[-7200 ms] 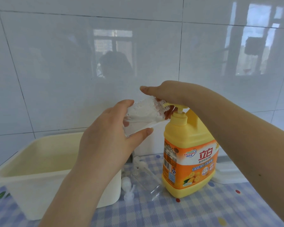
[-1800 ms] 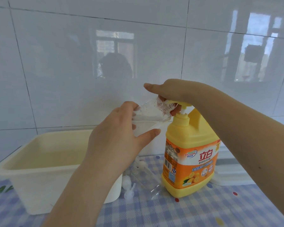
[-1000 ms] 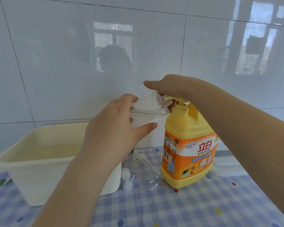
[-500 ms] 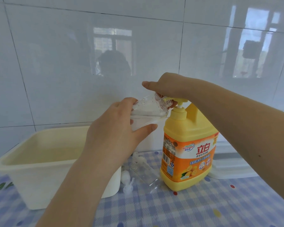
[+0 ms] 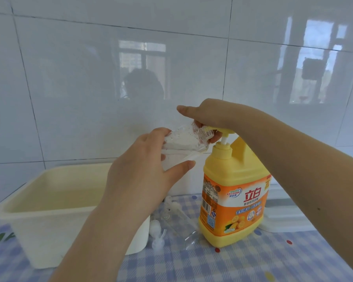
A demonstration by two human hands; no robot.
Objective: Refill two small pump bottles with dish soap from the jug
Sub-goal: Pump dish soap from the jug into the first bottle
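A yellow dish soap jug point(image 5: 232, 192) with an orange label stands upright on the checked tablecloth. My right hand point(image 5: 206, 117) lies on top of its pump head, fingers curled around the nozzle. My left hand point(image 5: 143, 176) holds a small clear bottle point(image 5: 183, 139) tilted, its open threaded neck right at the pump nozzle. A second clear bottle point(image 5: 179, 222) lies on its side on the cloth left of the jug, with a white pump cap point(image 5: 157, 233) beside it.
A cream plastic tub point(image 5: 43, 206) sits at the left, partly behind my left forearm. A white lidded box point(image 5: 281, 216) lies behind the jug at the right. The white tiled wall point(image 5: 90, 88) is close behind everything.
The pump head now sits raised, showing its white stem. Both hands and the small bottle stay in the same place at the nozzle; the view shifted slightly.
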